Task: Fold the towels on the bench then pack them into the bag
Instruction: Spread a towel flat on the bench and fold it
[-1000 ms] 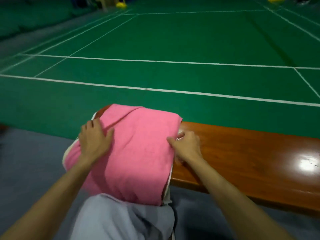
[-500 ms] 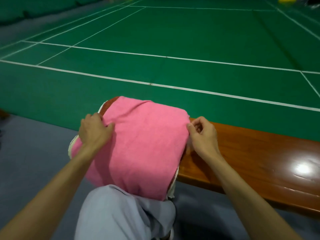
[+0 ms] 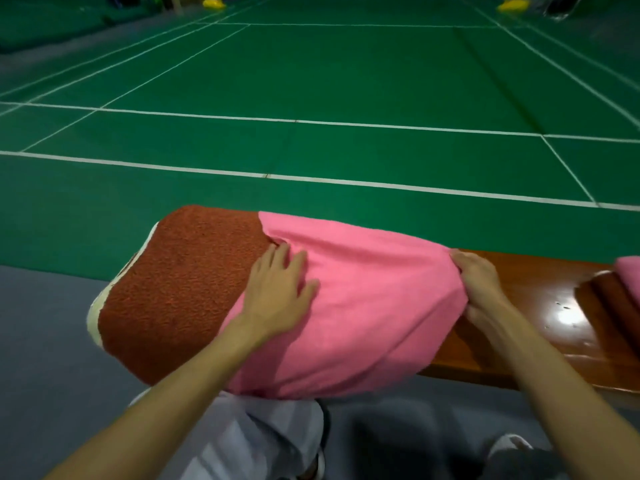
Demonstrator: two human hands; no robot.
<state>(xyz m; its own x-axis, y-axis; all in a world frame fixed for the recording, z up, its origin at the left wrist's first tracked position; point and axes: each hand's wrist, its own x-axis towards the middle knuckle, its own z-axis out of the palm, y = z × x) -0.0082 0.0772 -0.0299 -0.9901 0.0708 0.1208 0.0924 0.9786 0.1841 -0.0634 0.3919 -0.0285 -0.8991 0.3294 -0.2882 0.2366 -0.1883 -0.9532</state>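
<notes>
Pink towel (image 3: 374, 306) lies over a rust-brown towel (image 3: 180, 285) on the end of the one wooden bench (image 3: 540, 306). A second pink towel (image 3: 630, 271) sits on a second brown towel (image 3: 609, 299) at far right. Left hand (image 3: 277, 292) flat, fingers spread, presses the pink towel; right hand (image 3: 479, 282) pinches its right edge.

Dim indoor light from overhead: a hot specular glare patch sits on the glossy bench (image 3: 540, 289), toward its right end. Soft shadow on the floor under the bench's near edge. Pink towel (image 3: 374, 306) on the bench is evenly lit, texture smeared. Court lines (image 3: 346, 182) beyond the bench bow, fisheye. Far court is soft and noisy. Trouser leg (image 3: 263, 434) below the bench is blurred.
</notes>
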